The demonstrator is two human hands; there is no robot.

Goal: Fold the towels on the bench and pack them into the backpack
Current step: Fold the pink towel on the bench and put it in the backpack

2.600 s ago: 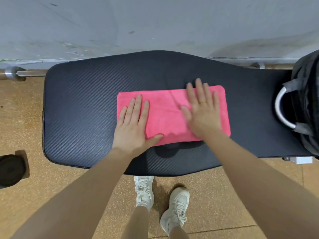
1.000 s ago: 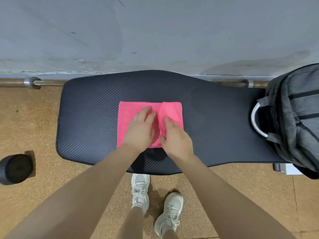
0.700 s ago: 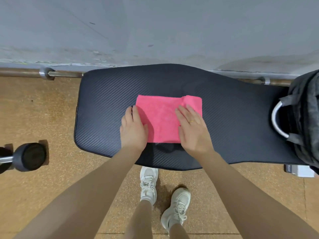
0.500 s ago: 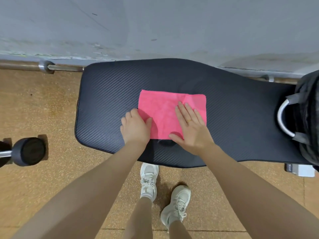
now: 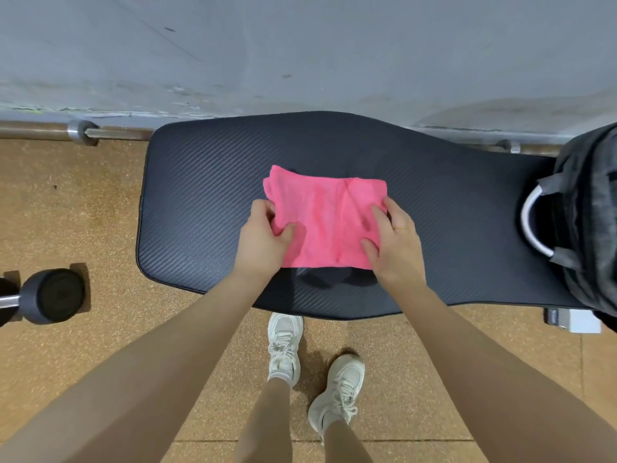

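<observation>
The bright pink terry-cloth towel [image 5: 322, 222], already folded into a compact rectangle, sits in the middle of the black ribbed padded table [image 5: 200, 195], its near half gathered up between the two hands. The left hand [image 5: 263, 240] pinches the towel's left edge, thumb on top and fingers curled under, so the stacked layers stay together and do not slide apart. The right hand [image 5: 394, 242] grips the right edge the same way, thumb over the cloth and fingers wrapped around the side; holding both ends keeps the fold flat when it leaves the table. The far left corner looks slightly bunched and raised, which suggests the layers are loose there and could spring open if the grip slackens. The grey fabric backpack with a white-trimmed handle [image 5: 587, 222] stands on the table's right end, well apart from the towel, with its opening apparently turned toward it. Folding seems finished, so packing looks like the next step.
</observation>
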